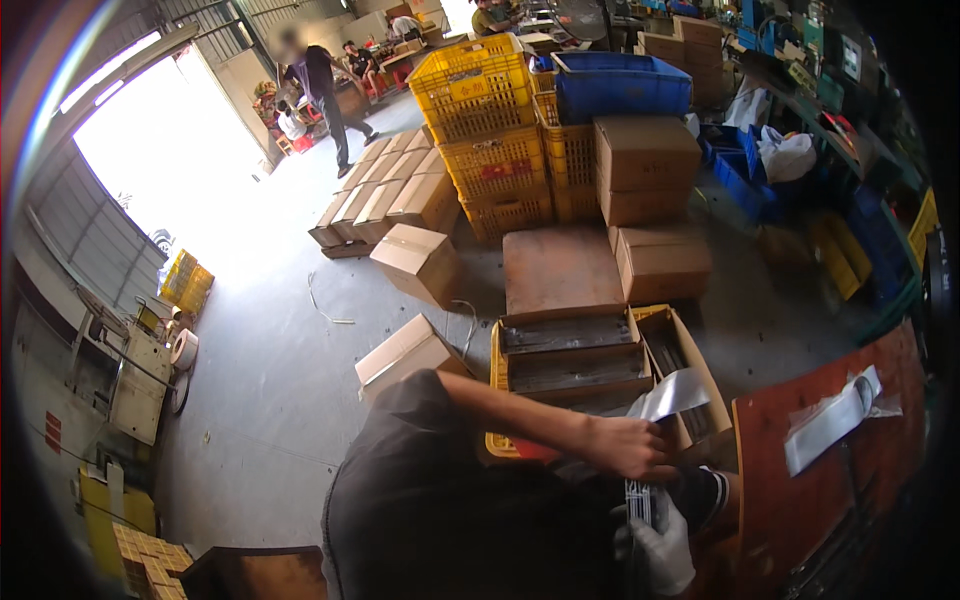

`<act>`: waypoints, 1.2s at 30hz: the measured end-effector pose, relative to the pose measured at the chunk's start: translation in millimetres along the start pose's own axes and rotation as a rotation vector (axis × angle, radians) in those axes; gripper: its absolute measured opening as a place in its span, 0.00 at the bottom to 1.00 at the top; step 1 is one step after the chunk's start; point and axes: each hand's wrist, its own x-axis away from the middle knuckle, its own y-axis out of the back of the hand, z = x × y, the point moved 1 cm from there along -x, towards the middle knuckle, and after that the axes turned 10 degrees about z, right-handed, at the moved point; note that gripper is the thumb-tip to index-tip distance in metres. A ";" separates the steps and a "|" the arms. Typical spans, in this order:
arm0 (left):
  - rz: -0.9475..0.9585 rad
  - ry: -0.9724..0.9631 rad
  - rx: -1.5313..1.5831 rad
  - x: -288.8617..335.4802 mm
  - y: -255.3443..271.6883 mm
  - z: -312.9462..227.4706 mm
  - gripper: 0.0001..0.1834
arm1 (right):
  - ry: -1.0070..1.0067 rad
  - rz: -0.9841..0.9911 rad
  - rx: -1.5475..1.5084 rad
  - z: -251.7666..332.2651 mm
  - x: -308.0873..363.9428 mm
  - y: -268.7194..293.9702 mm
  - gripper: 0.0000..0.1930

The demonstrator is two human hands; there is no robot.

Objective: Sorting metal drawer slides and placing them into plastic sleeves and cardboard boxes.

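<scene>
My left hand (632, 447) is bare and reaches across from the left, its fingers closed. A shiny clear plastic bag (672, 395) sticks up from it, over the open cartons. Just below, my right hand (662, 555) wears a pale glove and wraps round a bundle of thin metal strips (640, 503). The bundle's upper end comes close under my left hand; its lower part is lost in shadow. Dark strips fill the open cartons (575, 335) in front of me.
On the right, a reddish-brown table (830, 500) carries flat plastic bags (835, 420). Ahead stand stacked yellow crates (490, 150), a blue bin (622, 88) and closed cartons (660, 265). More cartons (410, 262) sit on the floor at left. A person (322, 90) walks far off.
</scene>
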 end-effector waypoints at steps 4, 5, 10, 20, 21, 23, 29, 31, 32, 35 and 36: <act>0.078 0.124 0.322 29.0 -15.9 -3.4 0.18 | -0.463 -0.016 -0.287 31.0 32.2 9.5 0.20; 0.074 0.133 0.320 33.1 -16.2 -7.4 0.18 | -0.468 -0.011 -0.279 45.1 59.6 -17.1 0.20; -0.088 0.132 0.822 16.6 -10.7 -31.9 0.17 | 0.266 -0.227 0.390 69.4 94.0 -47.9 0.25; -0.456 -0.082 1.162 -40.3 101.3 -59.4 0.09 | 0.984 -0.368 0.059 -87.8 -29.7 102.2 0.12; -0.464 -0.067 1.148 -42.2 102.0 -57.1 0.09 | 0.985 -0.346 0.058 -74.8 -45.7 96.4 0.12; -0.486 -0.209 1.254 -46.1 103.5 -54.7 0.08 | 0.950 -0.175 0.203 -53.7 -74.2 76.4 0.10; -0.581 -0.083 1.269 -12.6 126.4 -30.7 0.12 | 0.710 0.040 0.581 -9.0 -91.6 14.7 0.08; -0.716 0.044 1.641 17.7 120.3 -30.5 0.13 | 0.530 -0.017 0.660 -15.8 -53.3 9.0 0.08; -0.841 -0.097 1.743 22.9 107.3 -24.5 0.13 | 0.388 -0.014 0.646 -27.7 -48.3 17.4 0.11; -0.994 0.074 1.750 53.8 58.2 1.5 0.14 | 0.128 -0.038 0.598 -39.5 -45.6 33.2 0.16; -1.014 0.191 1.737 59.1 45.4 8.3 0.13 | 0.046 -0.039 0.596 -40.7 -40.3 33.4 0.17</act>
